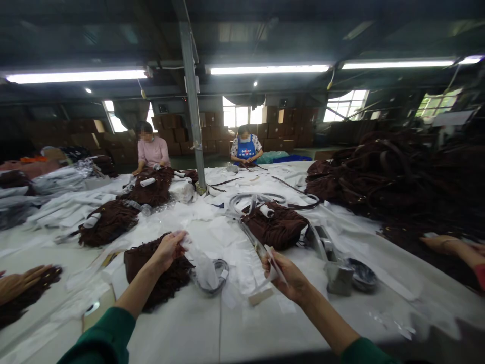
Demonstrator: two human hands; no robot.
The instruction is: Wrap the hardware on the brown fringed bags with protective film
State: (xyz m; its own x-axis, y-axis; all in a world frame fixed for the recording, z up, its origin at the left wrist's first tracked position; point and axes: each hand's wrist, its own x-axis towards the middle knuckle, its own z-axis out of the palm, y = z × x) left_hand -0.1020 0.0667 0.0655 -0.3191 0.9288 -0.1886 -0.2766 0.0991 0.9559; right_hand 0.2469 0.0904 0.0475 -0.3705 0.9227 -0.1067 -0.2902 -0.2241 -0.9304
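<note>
My left hand point(170, 251) is closed, its fingers pinching a thin, translucent white wrapping sheet point(204, 263) that hangs down to the right. Below it lies a dark brown fringed bag point(176, 283), partly covered by my forearm. A coiled strap in clear wrap point(212, 289) rests on the table beside the sheet's lower end. My right hand point(290, 279) grips a folded white paper point(278, 268) between thumb and fingers. Just beyond that hand sits another brown bag point(278, 222) with a white-wrapped part on top.
A metal tape dispenser point(338, 277) and a dark roll point(362, 275) stand right of my right hand. Brown bags form a large pile point(364, 177) at right. Other people's hands show at the left edge point(26, 283) and right point(443, 245). A metal post point(194, 111) rises mid-table.
</note>
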